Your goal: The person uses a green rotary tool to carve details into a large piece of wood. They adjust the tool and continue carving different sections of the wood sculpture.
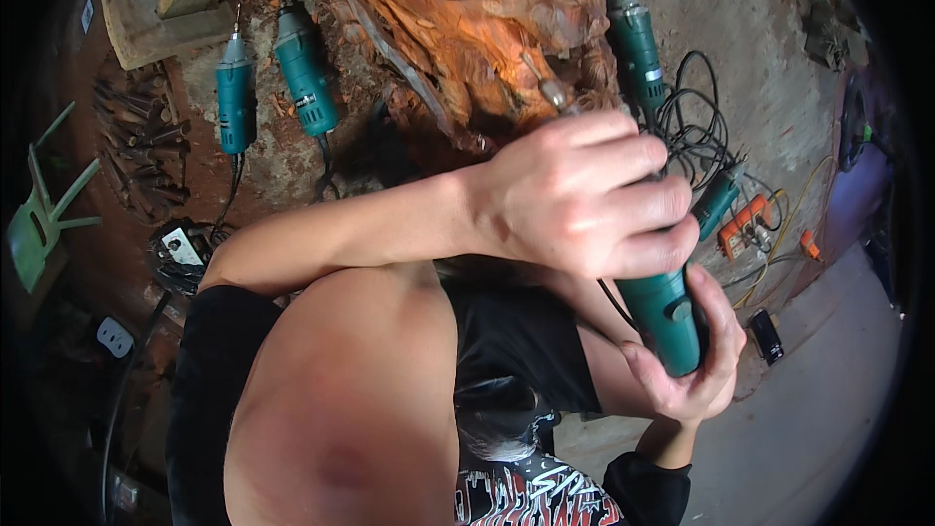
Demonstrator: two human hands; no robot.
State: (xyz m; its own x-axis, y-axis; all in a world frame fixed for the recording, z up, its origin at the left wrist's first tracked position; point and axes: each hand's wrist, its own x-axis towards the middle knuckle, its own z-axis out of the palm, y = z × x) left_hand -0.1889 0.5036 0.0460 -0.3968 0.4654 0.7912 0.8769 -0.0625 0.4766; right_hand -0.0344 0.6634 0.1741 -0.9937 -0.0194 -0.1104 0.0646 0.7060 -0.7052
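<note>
2 hands on feed: left hand (589, 200) and right hand (709, 360), sharing the same teal rotary tool (667, 317).
Left grip: fingers curled firmly round the body, back of the hand to my camera.
Right grip: cupped round the rear end, digits on 2 sides of the housing, partly closed on it.
Held tool: right of centre, slanted, rear end low; metal nose (551, 93) pokes out past the left hand, aimed at the wood piece (477, 10). Bit contact: I can't tell.
Wood: orange-brown, rough, folded surface, top centre, beyond the left forearm (365, 224).
Floor, left of wood: outer teal tool (234, 97) and inner teal tool (307, 73), side by side, apart.
Floor, right of wood: upper teal tool (638, 44) near it; lower teal tool (719, 200) just beside the orange power strip (748, 226); tangled black cable (696, 131) between those 2 tools.
Far left: green chair (41, 229), dark wood scraps (141, 146) heaped nearer the tools.
</note>
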